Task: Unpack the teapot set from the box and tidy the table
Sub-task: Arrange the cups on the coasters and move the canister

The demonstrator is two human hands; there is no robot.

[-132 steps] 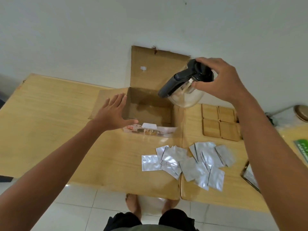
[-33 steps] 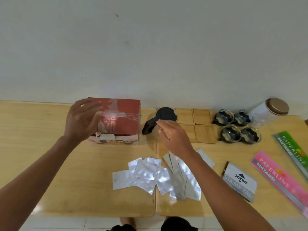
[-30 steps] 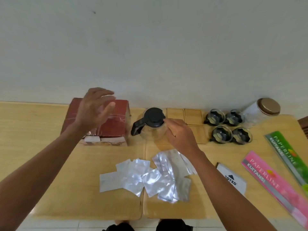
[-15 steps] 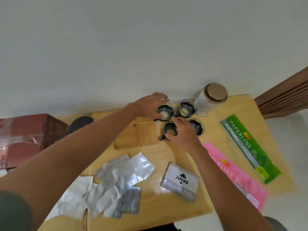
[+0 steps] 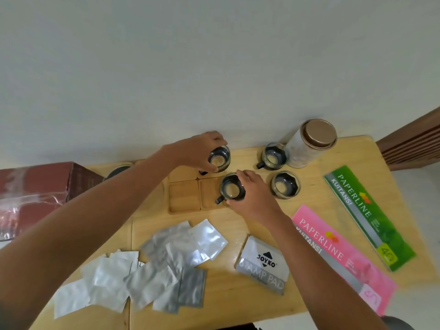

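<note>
1. While both arms reach across the wooden table (image 5: 309,291) in the head view, the left hand (image 5: 195,151) has its fingers curled around the rim of a glass cup (image 5: 220,159) with a black holder, at the far side of the wooden coaster tray (image 5: 184,198).
2. The right hand (image 5: 254,198) has thumb and fingers closed on a second glass cup (image 5: 232,189), which sits over the near right square of the tray with its black handle pointing left.
3. Two more glass cups stand free to the right: one far (image 5: 273,157), just beside a capped jar (image 5: 309,144), and one nearer (image 5: 285,184).
4. The teapot's black lid (image 5: 116,169) shows only partly behind the left forearm, between the red box (image 5: 35,186) and the tray.
5. The red box lies at the left edge, closed, with clear plastic wrap on its near face.
6. Silver foil sachets (image 5: 154,265) are scattered on the near left of the table.
7. A Joyko stamp pad (image 5: 264,265) lies to their right, partly under the right forearm.
8. Further right lie a pink Paperline receipt book (image 5: 338,253) and a green one (image 5: 366,215), both angled.
</note>
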